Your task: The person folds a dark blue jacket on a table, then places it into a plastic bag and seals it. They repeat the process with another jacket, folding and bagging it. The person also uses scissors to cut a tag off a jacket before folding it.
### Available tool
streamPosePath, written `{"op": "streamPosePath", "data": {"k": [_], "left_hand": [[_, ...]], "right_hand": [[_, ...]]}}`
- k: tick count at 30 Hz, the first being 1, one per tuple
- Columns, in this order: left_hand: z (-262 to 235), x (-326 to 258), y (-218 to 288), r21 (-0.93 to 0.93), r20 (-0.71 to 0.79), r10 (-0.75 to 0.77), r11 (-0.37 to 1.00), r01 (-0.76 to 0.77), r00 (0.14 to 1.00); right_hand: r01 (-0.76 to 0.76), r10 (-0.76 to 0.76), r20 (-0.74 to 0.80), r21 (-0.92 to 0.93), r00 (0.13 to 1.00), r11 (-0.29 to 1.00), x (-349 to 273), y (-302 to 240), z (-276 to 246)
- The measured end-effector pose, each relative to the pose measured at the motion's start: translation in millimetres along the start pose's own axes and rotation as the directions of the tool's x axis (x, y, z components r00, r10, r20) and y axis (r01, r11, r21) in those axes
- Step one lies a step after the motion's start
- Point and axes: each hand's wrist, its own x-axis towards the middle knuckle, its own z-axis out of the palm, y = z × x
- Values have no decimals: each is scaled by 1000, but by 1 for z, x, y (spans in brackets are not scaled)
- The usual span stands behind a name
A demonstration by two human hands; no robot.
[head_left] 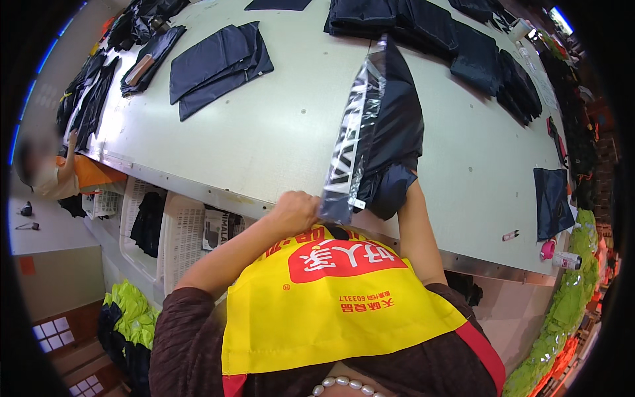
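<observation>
Left hand (296,210): we're pinching the clear bag (352,135). Dark garment (395,122) is mostly hiding our right hand (411,186); can't tell grip.

The broad, flat table (278,145) is pale grey-green. Over it, the soft folded fabric bundle (398,112) is blue-black, its clear plastic bag (355,129) white-lettered; at the table's near edge, the cloth apron (311,337) is yellow, printed red and white.

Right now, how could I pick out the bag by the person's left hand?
Find the large pale table, then its near edge above the yellow apron. There, the person's left hand holds the lower end of a long, clear bag. What sets it apart from the dark folded pieces lying on the table is its glossy film with bold white print.
</observation>
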Motion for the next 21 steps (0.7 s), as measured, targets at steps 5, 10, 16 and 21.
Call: {"op": "streamPosePath", "data": {"k": [5,10,16,21], "left_hand": [[40,32,4,-195,121,6,981,18,993],[56,76,-1,-134,113,-303,939,316,946],[60,97,39,-802,87,123,598,-4,989],[80,127,41,-802,528,272,-150,578,804]], "right_hand": [[-40,31,-51,-193,998,980,12,-19,-9],[-19,-28,-105,-417,994,909,35,-65,-22],[63,-157,-114,-574,981,816,39,-75,-26],[67,-254,-53,-896,966,439,78,-92,-9]]}}
